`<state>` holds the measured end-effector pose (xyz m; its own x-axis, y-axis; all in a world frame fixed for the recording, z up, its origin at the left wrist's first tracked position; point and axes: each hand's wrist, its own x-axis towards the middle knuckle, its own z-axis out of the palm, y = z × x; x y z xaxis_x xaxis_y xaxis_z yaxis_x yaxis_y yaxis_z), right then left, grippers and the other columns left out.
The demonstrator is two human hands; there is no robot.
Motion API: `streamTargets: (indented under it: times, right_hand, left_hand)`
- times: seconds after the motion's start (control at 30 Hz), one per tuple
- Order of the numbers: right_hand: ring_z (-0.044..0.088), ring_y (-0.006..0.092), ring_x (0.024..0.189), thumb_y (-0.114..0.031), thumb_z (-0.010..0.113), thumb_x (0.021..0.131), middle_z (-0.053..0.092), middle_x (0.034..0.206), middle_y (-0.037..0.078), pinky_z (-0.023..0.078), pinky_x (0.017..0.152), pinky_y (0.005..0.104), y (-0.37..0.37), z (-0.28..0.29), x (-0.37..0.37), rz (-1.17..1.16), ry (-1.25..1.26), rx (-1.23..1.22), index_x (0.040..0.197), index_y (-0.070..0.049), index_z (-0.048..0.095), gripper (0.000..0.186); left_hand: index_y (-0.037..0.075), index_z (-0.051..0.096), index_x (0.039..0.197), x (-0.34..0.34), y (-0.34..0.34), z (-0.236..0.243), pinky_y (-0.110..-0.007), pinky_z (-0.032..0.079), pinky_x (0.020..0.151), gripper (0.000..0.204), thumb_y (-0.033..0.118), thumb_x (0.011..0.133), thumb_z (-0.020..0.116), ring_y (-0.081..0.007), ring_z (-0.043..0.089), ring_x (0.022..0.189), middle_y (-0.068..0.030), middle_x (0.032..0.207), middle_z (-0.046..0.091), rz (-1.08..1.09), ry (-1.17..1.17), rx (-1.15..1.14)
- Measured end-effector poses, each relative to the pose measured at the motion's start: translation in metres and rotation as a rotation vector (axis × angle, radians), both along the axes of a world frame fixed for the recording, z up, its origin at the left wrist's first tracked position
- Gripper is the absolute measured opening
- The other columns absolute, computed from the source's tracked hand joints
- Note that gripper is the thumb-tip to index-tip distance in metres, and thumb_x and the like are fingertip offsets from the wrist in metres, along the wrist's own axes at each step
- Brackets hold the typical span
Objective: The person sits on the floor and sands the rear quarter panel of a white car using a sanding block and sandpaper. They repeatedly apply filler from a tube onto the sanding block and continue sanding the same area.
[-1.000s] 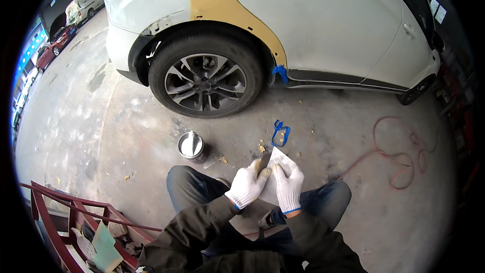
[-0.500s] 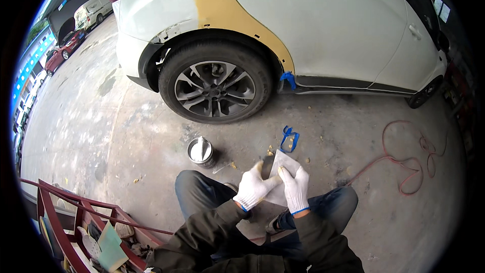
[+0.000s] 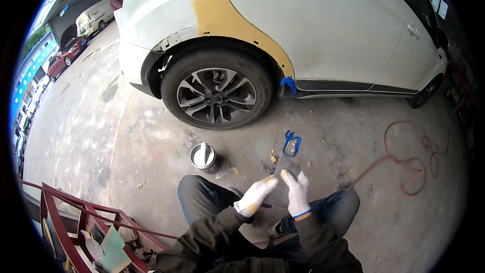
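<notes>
Both my hands wear white knit gloves, low in the middle of the view above my bent knees. A thin grey sheet of sandpaper (image 3: 289, 166) is between them, somewhat blurred, with one corner pointing away from me. My right hand (image 3: 298, 192) grips its right side, thumb lying on the face. My left hand (image 3: 256, 197) is closed at the left edge, its fingertips near the right thumb; the glove tips are stained yellowish. Ahead stands a white car (image 3: 323, 30) with yellow filler (image 3: 217, 15) around its rear wheel arch, above the wheel (image 3: 217, 96).
An open tin (image 3: 203, 157) with white inside stands on the floor left of my hands. A blue strap-like piece (image 3: 292, 144) and yellowish crumbs lie ahead. A red hose (image 3: 389, 159) coils at right. At lower left is a red metal rack (image 3: 65, 227) of odds and ends.
The sheet has turned from showing a pale face beside a dark part to showing grey. My left hand has tilted and its fingers have come together. The view has shifted slightly.
</notes>
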<state>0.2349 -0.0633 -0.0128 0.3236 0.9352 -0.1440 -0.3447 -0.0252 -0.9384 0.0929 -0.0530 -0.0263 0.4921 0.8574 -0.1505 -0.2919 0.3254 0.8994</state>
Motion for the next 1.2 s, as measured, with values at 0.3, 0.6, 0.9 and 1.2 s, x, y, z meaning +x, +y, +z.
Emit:
streamTargets:
  times: [0.3, 0.6, 0.9, 1.2]
  right_hand:
    - [0.066, 0.0277, 0.101, -0.026, 0.050, 0.101, 0.065, 0.116, 0.016, 0.055, 0.086, 0.0389, -0.006, 0.017, 0.008, 0.164, 0.709, -0.203, 0.126, 0.002, 0.056, 0.038]
    - [0.062, 0.0125, 0.095, -0.008, 0.062, 0.093, 0.065, 0.110, 0.004, 0.050, 0.087, 0.0252, 0.059, 0.012, 0.045, 0.016, 0.321, -0.056, 0.120, 0.000, 0.063, 0.028]
    - [0.060, 0.0117, 0.088, -0.002, 0.065, 0.089, 0.065, 0.106, 0.007, 0.050, 0.078, 0.0270, 0.155, 0.063, 0.118, -0.015, -0.035, -0.209, 0.112, 0.006, 0.063, 0.024]
    - [0.062, 0.0154, 0.088, -0.004, 0.065, 0.087, 0.067, 0.102, 0.012, 0.050, 0.080, 0.0317, 0.124, 0.319, 0.134, 0.011, -0.355, -0.275, 0.107, 0.011, 0.063, 0.025]
  left_hand:
    - [0.000, 0.043, 0.141, -0.005, 0.013, -0.005, -0.027, 0.049, 0.091, 0.058, 0.008, 0.090, 0.070, -0.0119, 0.060, 0.103, -0.0050, 0.120, 0.061, -0.042, -0.226, -0.189]
    - [0.000, 0.054, 0.129, 0.017, 0.063, 0.017, -0.026, 0.049, 0.090, 0.039, 0.009, 0.093, 0.067, -0.0104, 0.060, 0.104, -0.0036, 0.116, 0.064, 0.034, -0.123, -0.270]
    - [0.002, 0.054, 0.129, 0.098, 0.164, 0.108, -0.032, 0.049, 0.089, 0.053, 0.035, 0.090, 0.070, -0.0183, 0.066, 0.099, -0.0142, 0.105, 0.070, 0.232, 0.526, -0.018]
    - [0.006, 0.055, 0.124, 0.120, 0.144, 0.335, -0.048, 0.052, 0.068, 0.043, 0.032, 0.091, 0.062, -0.0432, 0.065, 0.078, -0.0236, 0.081, 0.066, -0.142, 0.797, 0.226]
